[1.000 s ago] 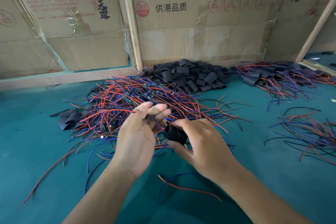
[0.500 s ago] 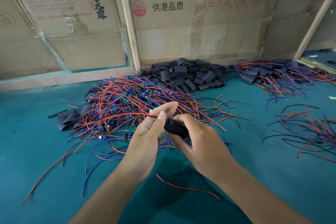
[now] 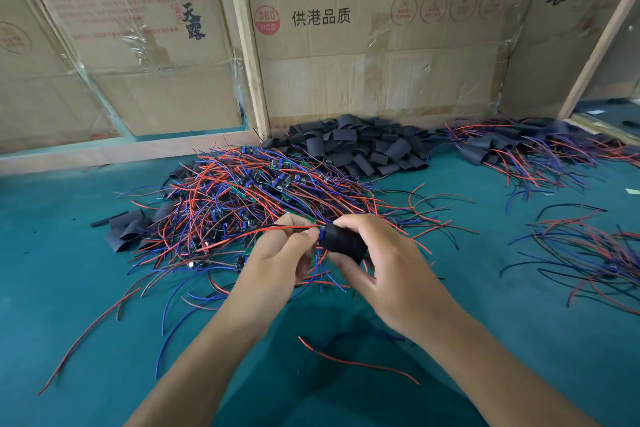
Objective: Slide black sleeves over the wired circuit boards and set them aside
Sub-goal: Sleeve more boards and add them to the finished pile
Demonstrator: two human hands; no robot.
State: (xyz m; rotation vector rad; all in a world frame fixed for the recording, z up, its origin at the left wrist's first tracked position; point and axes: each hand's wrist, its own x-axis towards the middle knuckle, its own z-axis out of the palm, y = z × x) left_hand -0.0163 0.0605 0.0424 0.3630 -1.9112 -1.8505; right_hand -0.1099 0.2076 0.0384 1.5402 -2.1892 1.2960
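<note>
My right hand (image 3: pixel 388 270) grips a black sleeve (image 3: pixel 343 242) just above the teal table. My left hand (image 3: pixel 280 260) pinches a wired circuit board (image 3: pixel 321 230) at the sleeve's left mouth; its red wire runs off to the left and the board is mostly hidden inside the sleeve. Behind the hands lies a big heap of wired boards (image 3: pixel 249 191) with red and blue leads. A pile of loose black sleeves (image 3: pixel 360 144) sits at the back against the cardboard. Sleeved boards (image 3: pixel 526 149) lie at the back right.
Cardboard boxes (image 3: pixel 363 45) wall off the back of the teal table (image 3: pixel 69 305). A few flat sleeves (image 3: pixel 126 227) lie at the left of the heap. Another bunch of wires (image 3: pixel 588 253) lies at the right. Loose red and blue wires (image 3: pixel 349 361) lie near my forearms.
My hands came together: the left hand brought the board up to the sleeve's opening and the board has gone into the sleeve in my right hand.
</note>
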